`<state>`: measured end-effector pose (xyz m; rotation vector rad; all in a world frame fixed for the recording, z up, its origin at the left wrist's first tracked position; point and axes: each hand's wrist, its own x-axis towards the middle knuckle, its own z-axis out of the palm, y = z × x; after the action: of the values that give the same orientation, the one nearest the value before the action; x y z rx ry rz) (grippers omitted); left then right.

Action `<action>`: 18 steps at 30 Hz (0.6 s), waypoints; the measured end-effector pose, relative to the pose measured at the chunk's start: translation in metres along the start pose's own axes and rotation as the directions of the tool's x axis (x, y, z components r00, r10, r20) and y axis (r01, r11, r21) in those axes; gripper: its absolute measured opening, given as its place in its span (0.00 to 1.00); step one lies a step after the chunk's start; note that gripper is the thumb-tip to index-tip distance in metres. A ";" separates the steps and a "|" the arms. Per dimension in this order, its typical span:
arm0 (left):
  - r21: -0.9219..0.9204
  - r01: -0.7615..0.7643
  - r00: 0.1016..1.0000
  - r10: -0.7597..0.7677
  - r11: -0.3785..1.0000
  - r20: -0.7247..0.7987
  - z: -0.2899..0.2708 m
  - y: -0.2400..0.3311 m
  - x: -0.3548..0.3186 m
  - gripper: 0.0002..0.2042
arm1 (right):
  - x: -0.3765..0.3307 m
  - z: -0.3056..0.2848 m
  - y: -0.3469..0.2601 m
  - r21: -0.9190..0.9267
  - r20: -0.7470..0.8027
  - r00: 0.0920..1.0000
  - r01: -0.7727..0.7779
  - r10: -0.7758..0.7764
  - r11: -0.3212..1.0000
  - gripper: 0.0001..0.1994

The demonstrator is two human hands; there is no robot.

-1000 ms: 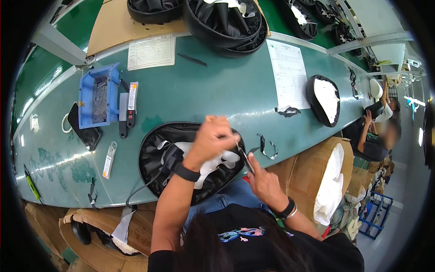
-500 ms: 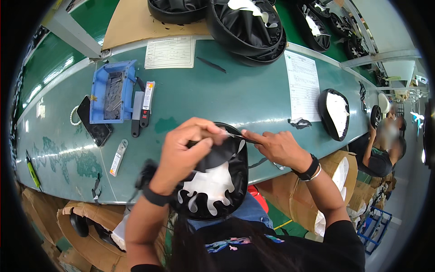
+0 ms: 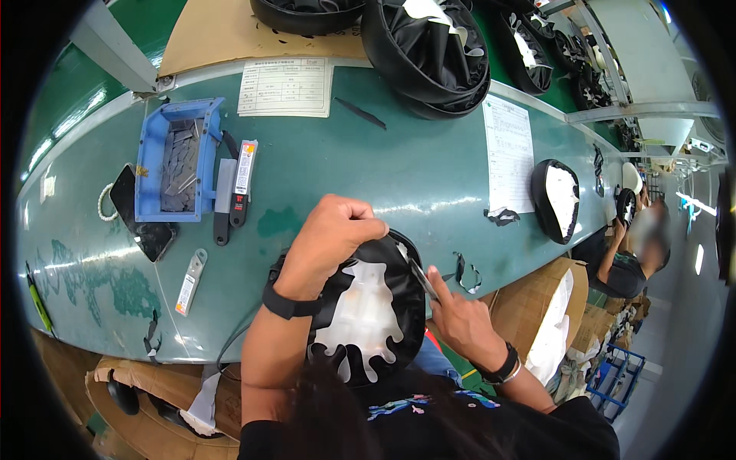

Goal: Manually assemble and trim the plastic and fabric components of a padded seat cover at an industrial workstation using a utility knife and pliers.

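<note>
A black oval leather-covered piece (image 3: 414,337) lies tilted at the table's near edge, in front of my body. Its inside shows a white backing (image 3: 356,307) framed by black covering with a wavy cut edge. At its top rim my left hand (image 3: 333,238) is closed, thumb and fingers pinching the black leather. My right hand (image 3: 464,322) grips a slim cutter knife (image 3: 423,279), index finger along it. The knife's tip meets the right side of the rim, where a thin pale sliver shows.
A blue bin (image 3: 144,180) of blades, a phone (image 3: 142,218), cutter knives (image 3: 244,180) and a blade pack (image 3: 192,282) lie left. Stacked black shells (image 3: 425,61) stand behind. Paper sheets (image 3: 508,153), another oval piece (image 3: 555,201) and black scraps (image 3: 466,272) are about. A co-worker (image 3: 625,261) sits far right.
My right hand has moved down and right along the rim with the knife. The dark flap under my left hand no longer covers the white backing's upper part. The view has shifted slightly.
</note>
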<state>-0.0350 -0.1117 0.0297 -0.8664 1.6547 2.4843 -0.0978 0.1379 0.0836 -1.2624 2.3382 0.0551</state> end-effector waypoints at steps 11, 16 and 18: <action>-0.177 -0.424 0.904 0.406 0.888 -0.132 -0.022 0.005 -0.033 0.17 | -0.034 0.015 -0.014 -0.008 0.027 0.988 -0.152 0.152 0.988 0.30; -0.332 -0.690 0.723 0.605 0.643 -0.332 -0.039 -0.005 -0.042 0.16 | -0.062 0.024 -0.026 0.034 0.005 0.982 -0.187 0.187 0.982 0.33; -0.427 -0.785 0.613 0.657 0.448 -0.438 -0.043 -0.015 -0.041 0.14 | -0.069 0.027 -0.026 0.022 0.001 0.982 -0.187 0.187 0.982 0.33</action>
<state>0.0234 -0.1312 0.0238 -0.4503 1.5173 3.7999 -0.0351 0.1838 0.0943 -1.0295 2.4455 0.0898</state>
